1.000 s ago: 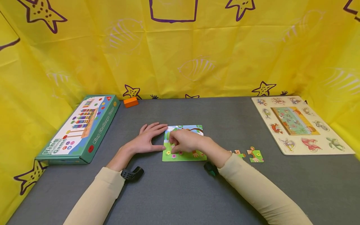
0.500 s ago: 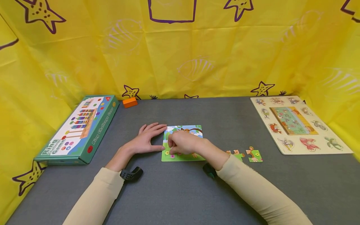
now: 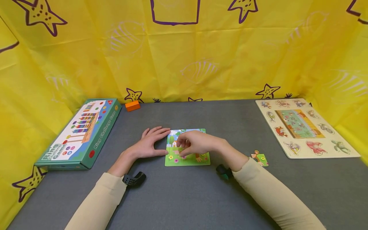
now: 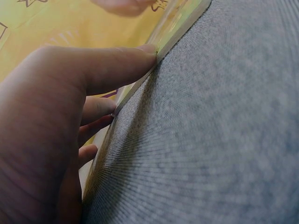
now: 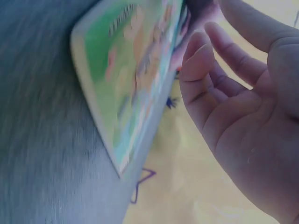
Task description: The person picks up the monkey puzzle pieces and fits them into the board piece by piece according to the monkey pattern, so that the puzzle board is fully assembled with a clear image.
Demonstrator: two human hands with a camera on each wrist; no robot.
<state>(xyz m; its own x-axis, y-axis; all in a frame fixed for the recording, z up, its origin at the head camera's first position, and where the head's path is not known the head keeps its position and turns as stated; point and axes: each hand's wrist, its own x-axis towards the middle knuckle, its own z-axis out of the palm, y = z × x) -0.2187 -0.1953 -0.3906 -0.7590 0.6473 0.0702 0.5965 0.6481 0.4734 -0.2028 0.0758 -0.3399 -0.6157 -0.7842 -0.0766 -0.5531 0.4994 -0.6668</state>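
Note:
A small jigsaw board (image 3: 187, 162) with a green, blue and flowered picture lies flat in the middle of the table. My left hand (image 3: 147, 145) rests along its left side, fingers stretched out. In the left wrist view the thumb (image 4: 126, 65) touches the board's edge. Over the board hovers my right hand (image 3: 199, 142), its fingers loosely bent and nothing between them, hiding part of the picture. The right wrist view has this hand (image 5: 238, 107) apart from the board (image 5: 117, 79). A loose jigsaw piece (image 3: 262, 158) lies to the right, partly behind the right sleeve.
A green ring-game box (image 3: 83, 134) stands at the left, with an orange block (image 3: 132, 105) near its far end. At the right lies a wooden sea-animal puzzle board (image 3: 310, 150). Yellow cloth (image 3: 172, 64) walls off the back and sides of the grey table.
My right hand has drawn up and to the right from the board's lower left, its fingers loosening. Its sleeve now covers a second loose piece. The left hand has stayed put.

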